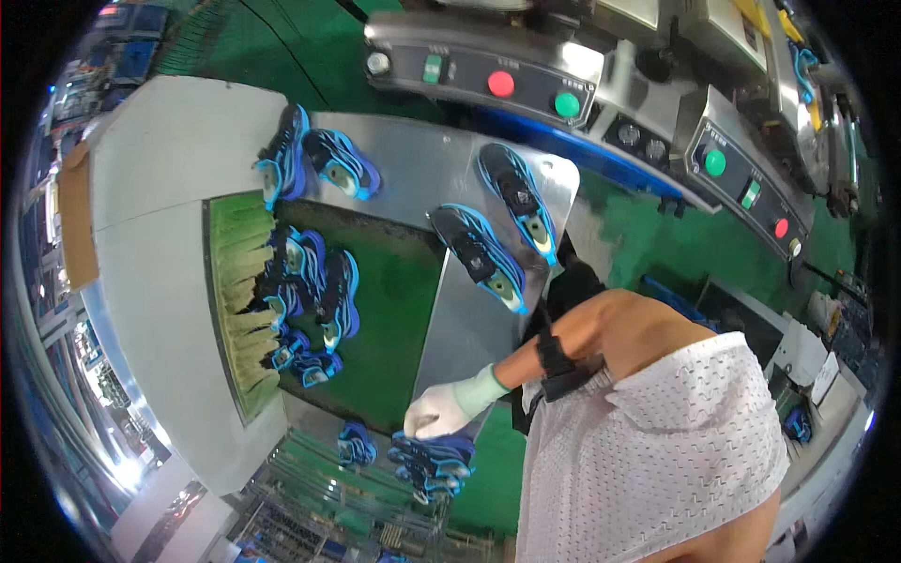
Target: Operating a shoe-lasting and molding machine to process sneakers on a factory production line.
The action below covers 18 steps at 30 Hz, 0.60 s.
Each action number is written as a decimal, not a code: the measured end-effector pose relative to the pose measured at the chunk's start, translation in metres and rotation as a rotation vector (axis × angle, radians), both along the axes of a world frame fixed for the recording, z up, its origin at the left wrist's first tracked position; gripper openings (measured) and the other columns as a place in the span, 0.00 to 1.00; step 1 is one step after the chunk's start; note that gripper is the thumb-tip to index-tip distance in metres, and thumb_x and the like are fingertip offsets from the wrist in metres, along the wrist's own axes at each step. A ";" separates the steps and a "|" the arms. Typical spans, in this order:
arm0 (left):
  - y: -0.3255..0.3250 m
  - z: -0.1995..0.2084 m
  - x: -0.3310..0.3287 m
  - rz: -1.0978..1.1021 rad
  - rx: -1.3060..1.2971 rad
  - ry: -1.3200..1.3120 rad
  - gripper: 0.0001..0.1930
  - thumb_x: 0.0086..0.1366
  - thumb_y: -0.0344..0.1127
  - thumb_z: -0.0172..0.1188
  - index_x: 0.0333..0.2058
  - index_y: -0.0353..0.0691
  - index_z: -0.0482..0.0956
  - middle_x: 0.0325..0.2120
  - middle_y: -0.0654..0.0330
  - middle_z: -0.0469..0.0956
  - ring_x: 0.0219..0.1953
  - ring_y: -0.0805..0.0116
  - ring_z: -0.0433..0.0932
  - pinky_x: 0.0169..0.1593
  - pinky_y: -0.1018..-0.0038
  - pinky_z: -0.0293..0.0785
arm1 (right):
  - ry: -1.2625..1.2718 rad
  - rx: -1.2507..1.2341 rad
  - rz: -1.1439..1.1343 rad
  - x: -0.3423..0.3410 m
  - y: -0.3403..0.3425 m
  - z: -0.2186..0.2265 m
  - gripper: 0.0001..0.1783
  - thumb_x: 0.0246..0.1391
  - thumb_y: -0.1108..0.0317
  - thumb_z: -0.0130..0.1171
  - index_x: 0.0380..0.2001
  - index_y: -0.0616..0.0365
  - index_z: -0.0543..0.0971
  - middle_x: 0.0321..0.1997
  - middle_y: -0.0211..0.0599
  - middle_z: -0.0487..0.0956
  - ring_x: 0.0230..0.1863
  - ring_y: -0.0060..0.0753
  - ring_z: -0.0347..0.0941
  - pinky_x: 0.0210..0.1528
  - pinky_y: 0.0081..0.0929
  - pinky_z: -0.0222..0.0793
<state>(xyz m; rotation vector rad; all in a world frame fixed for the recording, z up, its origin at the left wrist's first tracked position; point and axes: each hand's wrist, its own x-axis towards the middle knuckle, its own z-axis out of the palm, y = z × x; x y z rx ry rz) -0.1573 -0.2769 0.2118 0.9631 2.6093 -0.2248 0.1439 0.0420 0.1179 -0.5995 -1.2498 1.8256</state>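
Observation:
My right hand, in a white glove, reaches across to the lower end of the metal table. Its fingers are curled down at the top of a cluster of black and blue sports shoes and look closed on the uppermost shoe; the glove covers the exact grip. Another shoe stands just left of that cluster. Further up, two shoes lie side by side on the metal surface: a shoe and its neighbour. My left hand is out of sight.
A white machine housing has a bristle-curtained opening with several shoes beside it. Two shoes stand near the housing's far corner. Beyond the table are control panels with coloured buttons. A cardboard piece sits far left.

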 end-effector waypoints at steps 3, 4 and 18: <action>-0.014 0.036 0.036 0.108 -0.061 0.168 0.20 0.70 0.40 0.56 0.51 0.27 0.75 0.42 0.46 0.80 0.42 0.59 0.81 0.46 0.65 0.78 | 0.284 0.084 0.283 -0.014 -0.010 0.034 0.17 0.60 0.60 0.59 0.45 0.60 0.81 0.43 0.44 0.84 0.43 0.42 0.81 0.47 0.38 0.75; -0.014 0.045 0.044 0.128 -0.081 0.213 0.20 0.70 0.40 0.57 0.51 0.27 0.75 0.42 0.46 0.80 0.42 0.59 0.81 0.46 0.65 0.77 | 0.314 0.029 0.345 -0.019 -0.021 0.039 0.16 0.60 0.60 0.59 0.44 0.60 0.81 0.42 0.45 0.84 0.43 0.41 0.80 0.48 0.37 0.75; 0.047 -0.009 0.385 1.479 0.158 0.471 0.21 0.67 0.42 0.58 0.50 0.28 0.77 0.43 0.43 0.80 0.45 0.56 0.80 0.49 0.62 0.76 | -0.278 -0.265 0.386 0.112 0.013 -0.030 0.22 0.63 0.60 0.60 0.55 0.64 0.78 0.52 0.37 0.82 0.56 0.30 0.76 0.62 0.33 0.69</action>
